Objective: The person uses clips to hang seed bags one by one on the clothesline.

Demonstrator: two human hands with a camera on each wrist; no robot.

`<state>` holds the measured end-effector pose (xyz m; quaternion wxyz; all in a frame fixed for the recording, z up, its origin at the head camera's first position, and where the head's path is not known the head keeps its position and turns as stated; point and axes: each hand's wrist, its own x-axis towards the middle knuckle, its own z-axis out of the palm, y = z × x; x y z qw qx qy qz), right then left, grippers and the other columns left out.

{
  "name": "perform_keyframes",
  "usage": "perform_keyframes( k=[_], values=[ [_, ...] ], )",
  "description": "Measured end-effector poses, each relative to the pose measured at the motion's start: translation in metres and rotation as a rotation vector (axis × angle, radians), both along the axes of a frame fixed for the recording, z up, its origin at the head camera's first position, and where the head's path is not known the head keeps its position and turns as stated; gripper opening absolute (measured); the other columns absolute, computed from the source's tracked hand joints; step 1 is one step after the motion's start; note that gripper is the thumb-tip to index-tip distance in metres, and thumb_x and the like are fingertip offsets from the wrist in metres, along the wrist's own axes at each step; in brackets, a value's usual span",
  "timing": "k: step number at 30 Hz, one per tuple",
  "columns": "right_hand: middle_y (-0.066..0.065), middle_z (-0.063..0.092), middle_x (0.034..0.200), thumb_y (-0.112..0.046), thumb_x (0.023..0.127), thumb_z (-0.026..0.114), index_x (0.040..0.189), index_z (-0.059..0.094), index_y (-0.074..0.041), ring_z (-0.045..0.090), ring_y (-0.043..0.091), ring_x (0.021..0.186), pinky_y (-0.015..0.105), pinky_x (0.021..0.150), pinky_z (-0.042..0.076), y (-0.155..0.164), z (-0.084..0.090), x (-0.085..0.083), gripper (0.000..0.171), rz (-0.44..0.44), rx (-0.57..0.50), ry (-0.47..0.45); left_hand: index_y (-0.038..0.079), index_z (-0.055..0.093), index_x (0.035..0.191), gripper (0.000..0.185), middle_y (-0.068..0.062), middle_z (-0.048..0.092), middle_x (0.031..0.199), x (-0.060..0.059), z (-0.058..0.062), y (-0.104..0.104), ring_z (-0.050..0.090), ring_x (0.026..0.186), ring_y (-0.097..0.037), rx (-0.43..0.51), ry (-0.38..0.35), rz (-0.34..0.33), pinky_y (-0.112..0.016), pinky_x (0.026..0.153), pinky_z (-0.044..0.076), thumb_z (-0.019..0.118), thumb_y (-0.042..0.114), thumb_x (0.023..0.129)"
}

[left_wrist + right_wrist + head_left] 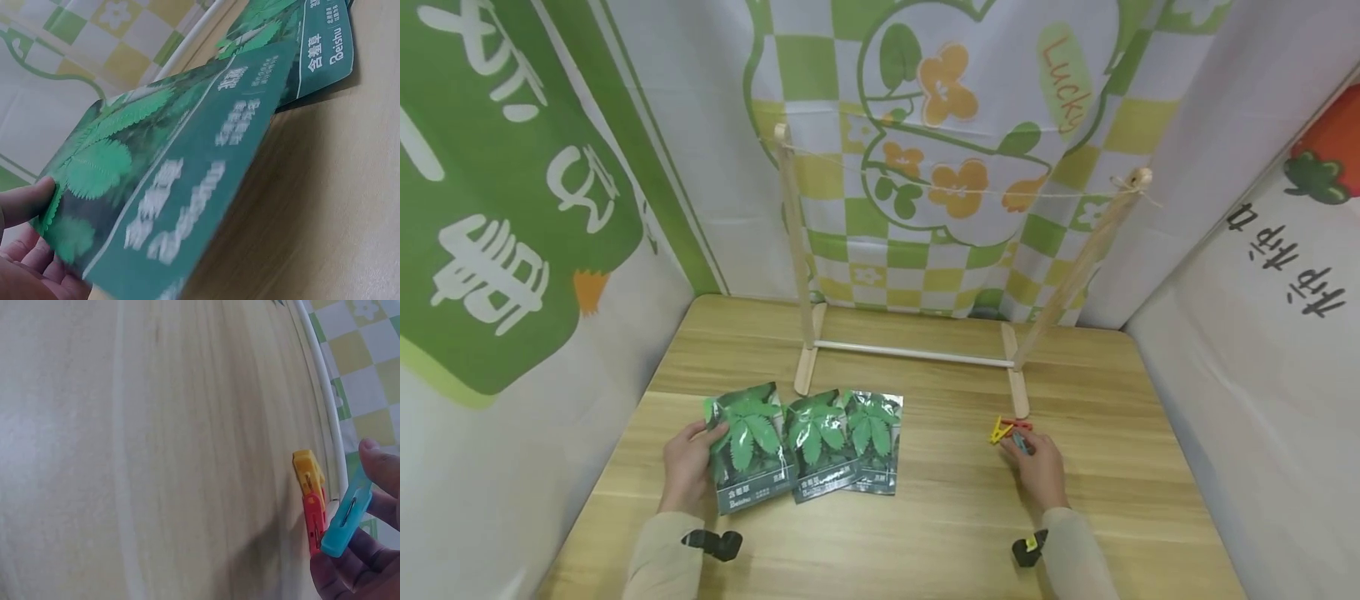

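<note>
Between thumb and fingers, my left hand (688, 462) pinches the left edge of a green seed packet (751, 450) printed with leaves. In the left wrist view this packet (156, 181) is tilted up off the table. Two similar packets, a middle one (822, 446) and a right one (876, 437), lie overlapping beside it. My right hand (1041, 468) pinches a blue clothespin (347, 515). Close by it, a yellow clothespin (1000, 430) and a red clothespin (1019, 424) lie together on the table.
Behind the packets stands a wooden frame, with a left post (797, 242) and a right post (1082, 267). A thin string (925, 190) runs between the post tops, and a white rod (913, 352) joins the bases. Printed curtains (820, 67) surround the wooden table (940, 533).
</note>
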<state>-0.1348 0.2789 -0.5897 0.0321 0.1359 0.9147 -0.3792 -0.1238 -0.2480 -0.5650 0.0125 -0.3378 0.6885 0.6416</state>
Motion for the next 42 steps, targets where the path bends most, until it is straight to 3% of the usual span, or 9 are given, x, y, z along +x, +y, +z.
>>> perform_keyframes(
  k=[7,12,16,21,27,35,42],
  values=[
    [0.014,0.057,0.099,-0.027,0.093,0.067,0.130,0.060,-0.003,0.049,0.023,0.085,0.026,0.068,0.039,-0.003,0.004,-0.002,0.045,-0.016,-0.020,0.027,-0.001,0.052,0.133,0.057,0.006,0.062,0.095,-0.005,0.001,0.003,0.059,0.072,0.004,-0.068,-0.016,-0.015,-0.015,0.069,0.052,0.070,0.030,0.090],
    [0.020,0.062,0.116,-0.022,0.093,0.066,0.128,0.062,-0.004,0.058,0.030,0.103,0.041,0.086,0.050,-0.007,0.015,-0.004,0.040,-0.008,-0.082,0.040,0.000,0.052,0.133,0.055,0.001,0.062,0.104,-0.009,0.001,0.010,0.058,0.073,0.004,-0.085,-0.013,-0.036,-0.014,0.068,0.051,0.068,0.031,0.091],
    [0.022,0.061,0.123,-0.019,0.093,0.066,0.127,0.062,-0.004,0.058,0.035,0.113,0.050,0.096,0.049,-0.009,0.022,-0.005,0.037,0.013,-0.119,0.035,0.000,0.053,0.132,0.053,0.007,0.063,0.095,-0.013,0.001,0.017,0.060,0.072,0.003,-0.055,0.001,-0.046,-0.016,0.067,0.052,0.068,0.030,0.091],
    [0.020,0.061,0.117,-0.020,0.092,0.068,0.126,0.063,-0.003,0.059,0.031,0.107,0.039,0.088,0.052,-0.013,0.027,-0.008,0.038,0.022,-0.089,0.050,0.003,0.051,0.133,0.052,0.018,0.063,0.081,-0.017,0.002,0.025,0.062,0.072,0.003,-0.024,0.009,-0.072,-0.017,0.068,0.053,0.067,0.031,0.092],
    [0.017,0.060,0.105,-0.018,0.090,0.071,0.120,0.065,0.002,0.058,0.026,0.096,0.022,0.075,0.047,-0.015,0.031,-0.009,0.037,0.033,-0.074,0.104,0.003,0.053,0.130,0.048,0.018,0.064,0.077,-0.018,0.006,0.034,0.063,0.070,0.001,-0.021,0.019,-0.071,-0.019,0.067,0.054,0.066,0.029,0.092],
    [0.020,0.065,0.109,-0.018,0.091,0.069,0.123,0.063,0.004,0.062,0.029,0.100,0.028,0.079,0.051,-0.009,0.038,-0.011,0.039,0.084,-0.081,0.102,0.003,0.057,0.125,0.047,0.015,0.065,0.086,-0.021,0.005,0.045,0.062,0.075,0.003,-0.013,0.047,-0.070,-0.017,0.072,0.052,0.068,0.033,0.091],
    [0.022,0.065,0.115,-0.022,0.093,0.067,0.130,0.057,0.003,0.062,0.033,0.106,0.041,0.088,0.054,-0.006,0.049,-0.018,0.046,0.110,-0.111,0.067,0.005,0.057,0.124,0.046,0.016,0.066,0.085,-0.030,0.015,0.046,0.063,0.074,0.002,-0.037,0.062,-0.088,-0.018,0.074,0.052,0.067,0.036,0.092]
  ],
)
